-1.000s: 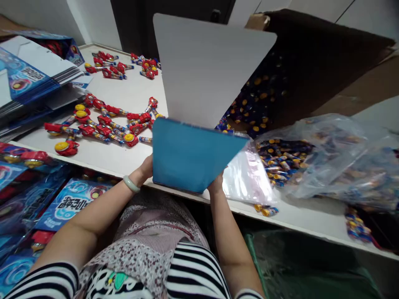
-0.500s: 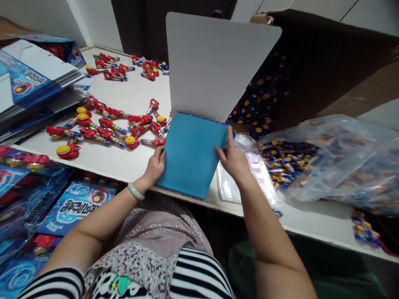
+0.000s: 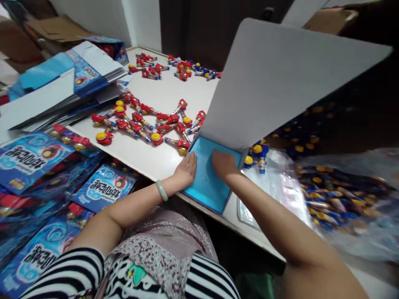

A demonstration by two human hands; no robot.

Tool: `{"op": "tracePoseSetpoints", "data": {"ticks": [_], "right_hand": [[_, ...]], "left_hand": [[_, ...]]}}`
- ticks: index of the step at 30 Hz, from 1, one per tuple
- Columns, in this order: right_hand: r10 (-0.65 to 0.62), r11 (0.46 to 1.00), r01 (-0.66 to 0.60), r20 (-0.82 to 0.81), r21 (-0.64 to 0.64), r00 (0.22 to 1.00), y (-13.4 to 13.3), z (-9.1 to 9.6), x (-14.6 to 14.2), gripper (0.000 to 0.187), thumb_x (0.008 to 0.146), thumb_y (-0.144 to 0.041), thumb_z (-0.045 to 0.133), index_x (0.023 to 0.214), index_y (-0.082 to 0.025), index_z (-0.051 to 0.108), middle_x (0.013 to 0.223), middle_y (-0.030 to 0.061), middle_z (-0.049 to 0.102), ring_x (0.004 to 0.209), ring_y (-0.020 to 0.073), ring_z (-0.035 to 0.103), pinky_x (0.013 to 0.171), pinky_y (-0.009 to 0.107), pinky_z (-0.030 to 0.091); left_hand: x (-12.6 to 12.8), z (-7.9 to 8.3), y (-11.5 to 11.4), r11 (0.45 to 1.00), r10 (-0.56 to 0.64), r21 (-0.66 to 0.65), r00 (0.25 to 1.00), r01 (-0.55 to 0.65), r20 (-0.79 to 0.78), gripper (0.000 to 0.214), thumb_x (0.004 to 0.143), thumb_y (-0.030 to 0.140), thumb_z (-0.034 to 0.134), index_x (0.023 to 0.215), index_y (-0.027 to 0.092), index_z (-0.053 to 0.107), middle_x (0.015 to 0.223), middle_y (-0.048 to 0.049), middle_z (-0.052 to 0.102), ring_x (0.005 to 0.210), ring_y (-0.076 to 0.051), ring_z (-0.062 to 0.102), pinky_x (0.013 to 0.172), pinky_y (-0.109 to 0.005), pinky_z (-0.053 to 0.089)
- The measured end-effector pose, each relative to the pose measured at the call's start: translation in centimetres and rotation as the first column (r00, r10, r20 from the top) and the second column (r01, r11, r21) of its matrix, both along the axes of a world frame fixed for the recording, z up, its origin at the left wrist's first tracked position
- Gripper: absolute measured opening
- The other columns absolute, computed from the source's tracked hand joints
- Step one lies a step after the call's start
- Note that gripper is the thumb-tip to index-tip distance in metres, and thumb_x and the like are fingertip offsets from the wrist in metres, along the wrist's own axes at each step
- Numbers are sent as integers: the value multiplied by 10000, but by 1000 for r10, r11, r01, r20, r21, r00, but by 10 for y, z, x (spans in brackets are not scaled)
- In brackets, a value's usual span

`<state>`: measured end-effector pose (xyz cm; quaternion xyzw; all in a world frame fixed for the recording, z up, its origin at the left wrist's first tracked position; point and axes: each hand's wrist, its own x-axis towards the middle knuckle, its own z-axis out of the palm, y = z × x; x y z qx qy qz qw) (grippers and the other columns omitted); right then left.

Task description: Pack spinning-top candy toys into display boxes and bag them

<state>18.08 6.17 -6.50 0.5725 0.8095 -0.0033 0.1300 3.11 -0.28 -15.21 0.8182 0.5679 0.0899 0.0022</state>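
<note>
A blue-lined cardboard box (image 3: 208,192) sits at the front edge of the table, its tall greyish-white lid (image 3: 280,79) standing up and tilted to the right. My left hand (image 3: 186,171) lies along the box's left wall with its fingers stretched forward, a pale bangle on the wrist. Inside the box, my right hand (image 3: 223,165) is pressed down with curled fingers; its fingertips are partly hidden, and no object shows in it. Left of the box lie many red toys (image 3: 156,122) with yellow discs and clear tubes.
Printed flat cartons (image 3: 77,87) are stacked at the left. Bagged blue packages (image 3: 106,187) lie below the table edge. To the right are clear plastic bags (image 3: 264,195), a few blue toys (image 3: 258,153) and a large bag of blue and yellow toys (image 3: 336,195).
The blue panel that looked flat is now a recessed box interior. My right hand moved from the right edge into it. My left hand's fingers have straightened along the wall. The view shifted left.
</note>
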Motion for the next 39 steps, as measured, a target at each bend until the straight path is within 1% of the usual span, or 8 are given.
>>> {"op": "tracePoseSetpoints", "data": {"ticks": [6,12,15,20,25,29,33,39], "right_hand": [[49,996,-49,3,-70,999,-3,-26,4,494,980,-106,276,1426,-28,475,1241,275,637,1096,341,684,842,415,547],[141,983,-163,-224,-82,964,1,4,10,440,989,-294,456,1390,-154,574,1213,165,693,1075,300,681,893,385,526],[245,962,-271,-571,41,784,3,18,-30,369,982,-344,469,1258,-212,676,1116,104,724,972,234,682,861,336,521],[161,979,-195,-797,55,583,15,19,-82,338,925,-320,511,1175,-200,704,1042,89,737,891,215,681,822,342,538],[-137,990,31,-900,-136,415,21,3,-78,804,892,-497,545,1567,-180,245,1198,145,667,716,195,681,655,355,576],[-89,994,83,-966,-71,242,27,-2,-78,838,879,-495,564,1559,-208,167,1371,175,554,1021,240,675,769,356,602],[172,925,254,-907,283,385,28,5,-32,688,916,-409,522,1519,-248,233,1375,164,501,1200,258,592,963,430,541],[126,863,313,-770,396,626,15,-18,15,676,910,-404,550,1484,-154,295,1385,217,429,1274,308,508,1021,454,495]], "left_hand": [[11,15,13,986,-37,-165,997,26,-62,375,876,56,475,1163,-90,666,1274,-357,599,1281,-402,542,993,-516,493],[-81,32,26,990,-129,102,931,100,342,341,951,203,494,1251,164,652,1249,-148,640,1187,-232,579,1037,-389,475],[-121,28,58,984,151,51,954,-170,260,453,898,76,470,1336,125,575,1297,-170,608,1294,-301,499,1108,-515,393],[-139,23,90,997,19,-80,998,-14,63,254,928,111,461,1084,124,660,1061,-133,677,1168,-274,576,1123,-501,369],[-139,32,67,979,178,56,960,-194,215,274,934,187,459,1177,119,566,1142,-169,607,936,-254,631,782,-377,528],[-108,38,57,970,-107,243,844,-28,525,280,913,281,543,1171,173,549,1164,-135,599,963,-234,631,764,-338,532],[-100,32,83,993,-102,119,568,7,817,309,956,448,491,1073,173,568,1009,-94,655,907,-197,650,796,-300,533],[-100,-4,154,835,525,-413,751,-364,399,456,812,583,656,825,128,662,903,-186,716,975,-349,678,823,-361,503]]}}
